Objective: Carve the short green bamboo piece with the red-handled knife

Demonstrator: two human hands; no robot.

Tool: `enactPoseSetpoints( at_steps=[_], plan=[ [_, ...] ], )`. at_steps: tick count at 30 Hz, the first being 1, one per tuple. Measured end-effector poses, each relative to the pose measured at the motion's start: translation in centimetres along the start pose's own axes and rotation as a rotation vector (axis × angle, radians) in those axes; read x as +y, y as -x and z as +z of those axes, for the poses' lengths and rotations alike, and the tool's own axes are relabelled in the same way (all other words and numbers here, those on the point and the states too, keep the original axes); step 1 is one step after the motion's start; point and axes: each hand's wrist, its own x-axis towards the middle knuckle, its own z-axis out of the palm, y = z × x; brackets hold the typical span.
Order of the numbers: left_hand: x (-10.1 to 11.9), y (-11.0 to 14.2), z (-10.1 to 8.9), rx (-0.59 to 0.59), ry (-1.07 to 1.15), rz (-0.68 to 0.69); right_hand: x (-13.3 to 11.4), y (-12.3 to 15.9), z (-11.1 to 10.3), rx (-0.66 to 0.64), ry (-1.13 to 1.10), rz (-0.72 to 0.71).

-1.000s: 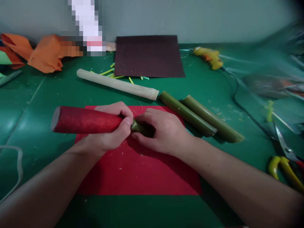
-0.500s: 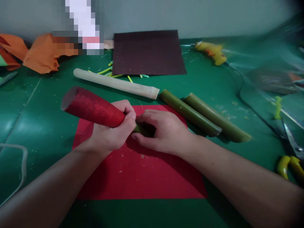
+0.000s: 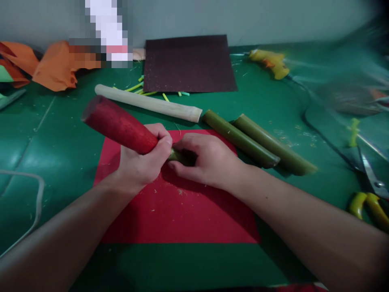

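Handle first: it's a chunky red handle [image 3: 118, 123], tilted with its blunt end to the upper left, over the far left part of a red sheet [image 3: 182, 215]. The left hand [image 3: 146, 160] has its fingers wrapped snugly round the narrow end, thumb lying along it. Whatever's on the business end is hidden by the fingers, so I can't tell you what it is.

Right up against that, the right hand [image 3: 212, 160] has thumb and fingers curled around a short green piece [image 3: 179, 157], mostly tucked under the palm, also above the red sheet. Can't tell if the handle itself touches it. Little shavings are scattered on the sheet, which lies on a green table [image 3: 152, 267].

Just beyond the hands there's a long pale stick [image 3: 148, 103] lying at a slant, and off its right end a dark green tube [image 3: 240, 138] with a lighter green tube [image 3: 275, 146] beside it. Farther back sits a dark brown sheet [image 3: 190, 65] with thin yellow-green strips [image 3: 133, 87] poking out around its edge. Yellow glue gun [image 3: 269, 63] at the back right, yellow-handled scissors [image 3: 369, 178] at the right edge, crumpled orange material [image 3: 56, 69] back left.
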Motion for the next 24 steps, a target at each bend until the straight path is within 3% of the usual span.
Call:
enactPoseSetpoints(
  at_steps=[14, 19, 24],
  plan=[
    [0.12, -0.39, 0.33, 0.071, 0.038, -0.032, 0.29, -0.23, -0.28, -0.014, -0.089, 0.027],
    [0.29, -0.44, 0.26, 0.009, 0.016, -0.047, 0.32, -0.35, -0.39, -0.028, -0.113, 0.039],
    [0.38, -0.57, 0.22, 0.057, 0.023, -0.059, 0.30, -0.32, -0.35, -0.019, -0.122, 0.041]
  ],
)
